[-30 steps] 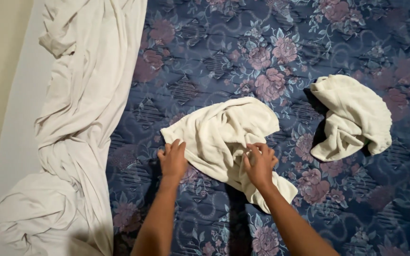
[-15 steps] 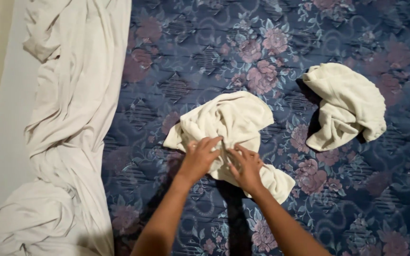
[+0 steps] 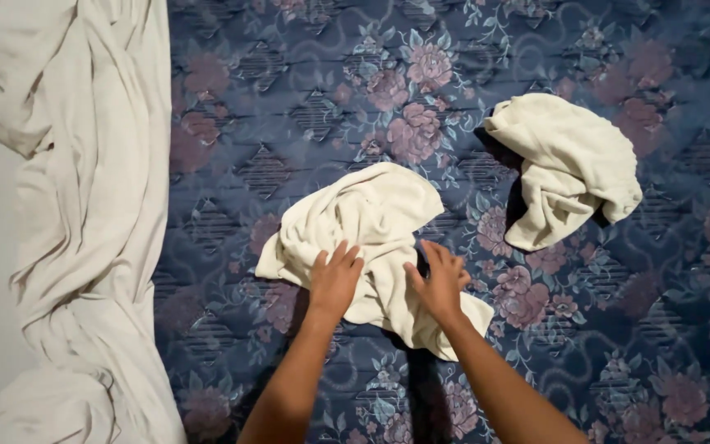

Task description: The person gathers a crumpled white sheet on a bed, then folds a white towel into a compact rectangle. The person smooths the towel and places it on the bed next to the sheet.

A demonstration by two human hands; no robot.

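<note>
**Both hands flat on a crumpled cream towel**

The left hand (image 3: 334, 279) and right hand (image 3: 439, 284) rest side by side, fingers spread and gripping nothing, on the near part of a crumpled cream towel (image 3: 363, 222) in the middle of the blue floral mattress (image 3: 289, 107). Farther off, toward the right edge, lies a second bunched towel (image 3: 564, 168). A rumpled white sheet (image 3: 84, 205) runs along the left edge.

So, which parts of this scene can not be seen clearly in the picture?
- Head view: the underside of the cream towel is hidden by its own crumpled folds, and partly by the left hand and right hand.
- The second towel hides its inner layers.
- The white sheet is cut off by the top and bottom edges.
- The floral mattress runs past the frame.
</note>
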